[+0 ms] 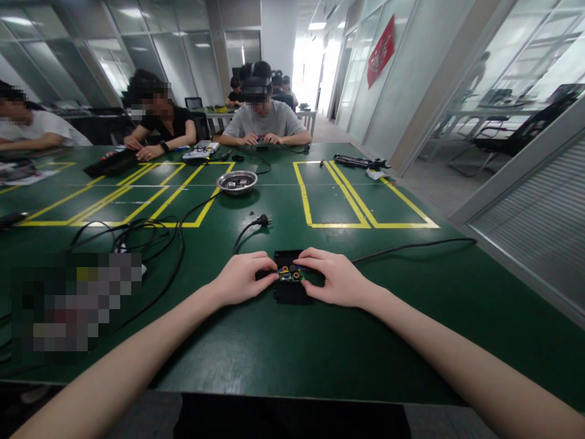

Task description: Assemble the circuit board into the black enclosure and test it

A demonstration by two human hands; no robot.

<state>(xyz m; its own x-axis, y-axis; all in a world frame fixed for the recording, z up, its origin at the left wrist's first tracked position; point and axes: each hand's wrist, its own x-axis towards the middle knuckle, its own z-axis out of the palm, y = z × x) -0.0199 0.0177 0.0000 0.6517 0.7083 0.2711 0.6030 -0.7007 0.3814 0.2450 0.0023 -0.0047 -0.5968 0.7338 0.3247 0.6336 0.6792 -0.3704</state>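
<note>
Between my two hands is a small green circuit board [291, 274] with copper coils on it. My left hand [244, 277] pinches its left end between thumb and fingers. On the other side my right hand [336, 277] grips the right end the same way. Under and around the board lies a black plastic casing [293, 295], its two parts showing behind and in front of the board. A black plug [262, 221] on a cord rests just beyond my left hand. From the right side of the board a black cable [411, 247] runs off across the table.
A metal bowl [237, 182] with small metal parts stands farther back on the green table [237, 360]. Coiled black cables [132, 235] lie left. Yellow tape [338, 225] marks rectangles. A black tool-like object [361, 161] lies back right. Several people sit across the table.
</note>
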